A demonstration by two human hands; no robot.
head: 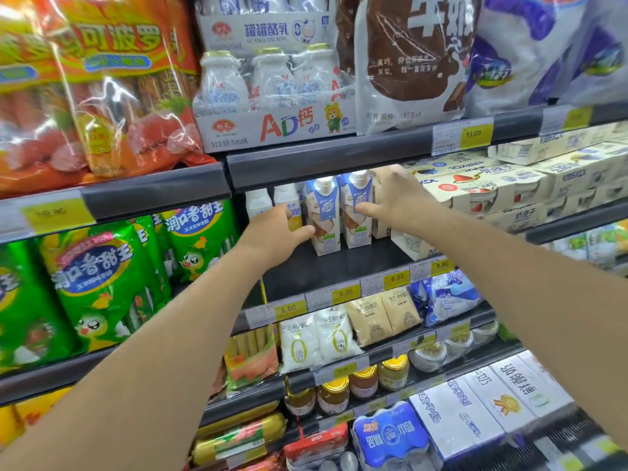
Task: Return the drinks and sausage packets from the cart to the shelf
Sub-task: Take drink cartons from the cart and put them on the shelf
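While reaching into a store cooler, both arms stretched forward toward the middle shelf (326, 273), a dark board with yellow price tags (346, 293) along its front edge. Above it, on the top shelf: big orange sausage packets (102, 96) at the left, a white bottle multipack (272, 93) in the middle, a brown milk bag (411, 59) beside it. At the left of the middle level, green sausage packets (98, 283), standing upright and packed close. At the right, cream yoghurt boxes (482, 188) stacked in rows.

On the middle shelf, two drink cartons (324, 215) with blue and white print, upright, side by side and touching, near the back. Behind and left of them, small white bottles (259, 202).

Left hand (277, 229) at the left side of the left carton, thumb pointing to its lower part, fingers hidden behind the bottles, so cannot tell if curled round anything. Right hand (390, 198) spread wide, fingers relaxed and a little blurred, thumb tip just at the front of the right carton, holding nothing. Hands apart, the two cartons between them.

Lower down, white and tan pouches (343, 331), then jars with yellow lids (363, 380).
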